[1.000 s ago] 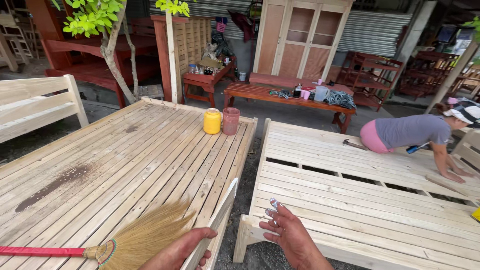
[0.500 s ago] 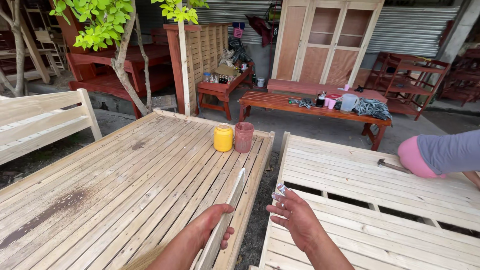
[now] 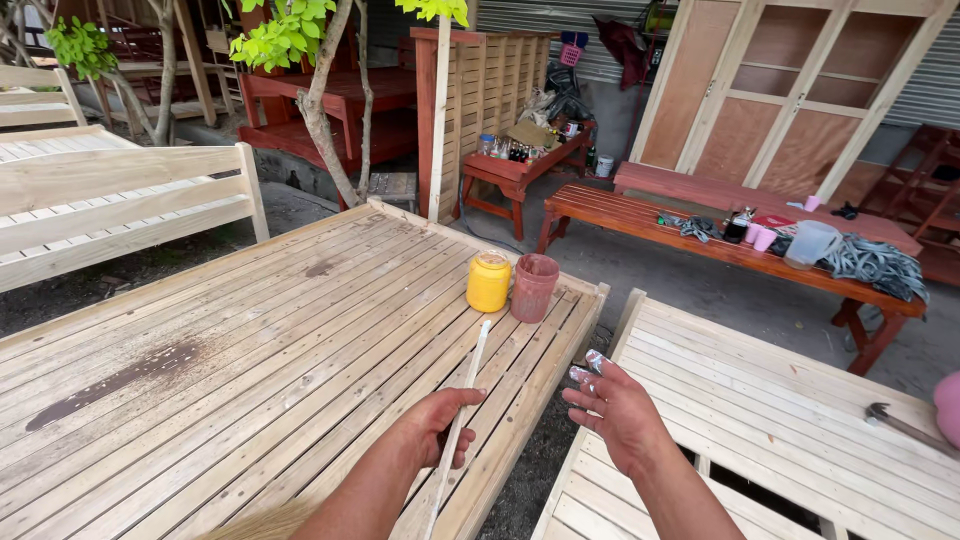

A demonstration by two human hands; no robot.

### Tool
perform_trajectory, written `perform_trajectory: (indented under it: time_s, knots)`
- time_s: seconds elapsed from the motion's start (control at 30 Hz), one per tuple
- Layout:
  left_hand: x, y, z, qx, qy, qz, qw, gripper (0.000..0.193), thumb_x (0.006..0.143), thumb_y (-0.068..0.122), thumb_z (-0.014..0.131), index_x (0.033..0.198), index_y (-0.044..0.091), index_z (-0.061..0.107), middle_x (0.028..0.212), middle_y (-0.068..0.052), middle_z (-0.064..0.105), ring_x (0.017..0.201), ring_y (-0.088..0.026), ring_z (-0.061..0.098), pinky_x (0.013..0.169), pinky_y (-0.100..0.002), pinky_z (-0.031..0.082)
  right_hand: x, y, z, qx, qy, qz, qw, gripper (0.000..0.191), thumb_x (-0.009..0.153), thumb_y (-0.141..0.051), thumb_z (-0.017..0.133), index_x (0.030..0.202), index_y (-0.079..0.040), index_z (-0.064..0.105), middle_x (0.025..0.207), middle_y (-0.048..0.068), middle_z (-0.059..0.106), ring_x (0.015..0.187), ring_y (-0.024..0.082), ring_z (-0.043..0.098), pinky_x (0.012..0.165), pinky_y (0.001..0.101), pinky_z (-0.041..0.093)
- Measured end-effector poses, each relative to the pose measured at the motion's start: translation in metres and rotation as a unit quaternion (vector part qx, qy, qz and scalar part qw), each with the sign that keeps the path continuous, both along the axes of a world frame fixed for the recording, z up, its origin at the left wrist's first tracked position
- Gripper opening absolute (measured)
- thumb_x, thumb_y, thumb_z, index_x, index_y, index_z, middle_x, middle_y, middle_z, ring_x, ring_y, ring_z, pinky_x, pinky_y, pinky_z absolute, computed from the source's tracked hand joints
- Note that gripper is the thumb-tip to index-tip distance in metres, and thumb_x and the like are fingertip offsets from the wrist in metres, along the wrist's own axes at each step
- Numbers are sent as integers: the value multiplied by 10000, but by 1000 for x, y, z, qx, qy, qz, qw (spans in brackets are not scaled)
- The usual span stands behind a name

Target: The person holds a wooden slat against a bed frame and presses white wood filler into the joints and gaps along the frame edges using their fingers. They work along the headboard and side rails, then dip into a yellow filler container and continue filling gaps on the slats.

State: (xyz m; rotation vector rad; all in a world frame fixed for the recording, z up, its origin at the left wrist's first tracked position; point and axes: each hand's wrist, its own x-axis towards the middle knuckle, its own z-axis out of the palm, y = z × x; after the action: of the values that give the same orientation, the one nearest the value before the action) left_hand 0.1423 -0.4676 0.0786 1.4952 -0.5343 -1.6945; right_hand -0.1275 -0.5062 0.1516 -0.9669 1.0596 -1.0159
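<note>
My left hand [image 3: 437, 425] grips a long thin wooden slat [image 3: 468, 385] held on edge, its far end pointing toward a yellow jar [image 3: 489, 282] and a reddish plastic cup [image 3: 534, 288]. Both stand near the far corner of a slatted wooden platform [image 3: 250, 350]. My right hand [image 3: 617, 408] hovers over the gap between that platform and a second slatted platform [image 3: 790, 430]; its fingers are apart and the fingertips look wrapped in pale tape. It holds nothing.
A hammer [image 3: 905, 425] lies at the right edge beside a pink-clad person [image 3: 948, 405]. Behind stand a red-brown bench [image 3: 720, 245] with cups, a jug and cloths, a small cluttered table [image 3: 525, 160], a tree trunk [image 3: 320, 120], wardrobes [image 3: 790, 100] and pale bed frames [image 3: 120, 200].
The view has swung right and forward; the broom has dropped out of sight. My left hand has kept hold of the slat, which now stands narrower, and my right hand has lifted slightly.
</note>
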Motion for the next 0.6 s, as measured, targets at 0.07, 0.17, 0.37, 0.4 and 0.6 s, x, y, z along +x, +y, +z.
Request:
perform_trajectory:
  time_s: [0.07,0.17,0.37,0.4,0.6]
  knots:
    - [-2,-18,-5,10,-3,4,1000,752,699,509,876,1298,178,564,921,-131,561,610,-188,510,525,-389,481,-1,-21,-2,-2,-4,-2,1000,492,984,-72,443,1470,-97,513,1200,91,650,1119,276,670,938,477,541]
    - [0,-55,-7,10,13,4,1000,748,720,528,894,1272,151,558,918,-121,550,614,-197,509,554,-404,485,8,-48,-7,19,-3,-2,1000,452,1011,-119,453,1457,-82,509,1237,93,668,1114,276,661,928,471,524]
    - [-10,-125,-6,-2,1,-23,1000,716,718,570,851,1281,217,587,943,-108,546,631,-203,508,627,-424,480,30,-90,-11,15,10,8,1000,489,986,-106,476,1473,-117,503,1278,92,680,1114,263,661,927,447,526]
    - [-13,-136,-6,-9,-7,-30,999,707,712,572,847,1281,222,615,954,-93,552,637,-190,515,634,-418,479,33,-96,-12,21,16,4,1000,499,985,-115,483,1484,-129,496,1281,85,680,1118,257,655,930,445,523]
    - [-27,-188,-16,-20,100,-57,993,596,814,471,818,1272,113,690,1070,-97,744,815,-231,710,795,-493,598,48,-131,-28,45,45,-5,998,580,975,-144,515,1546,-176,415,1282,78,688,1135,239,642,963,452,523]
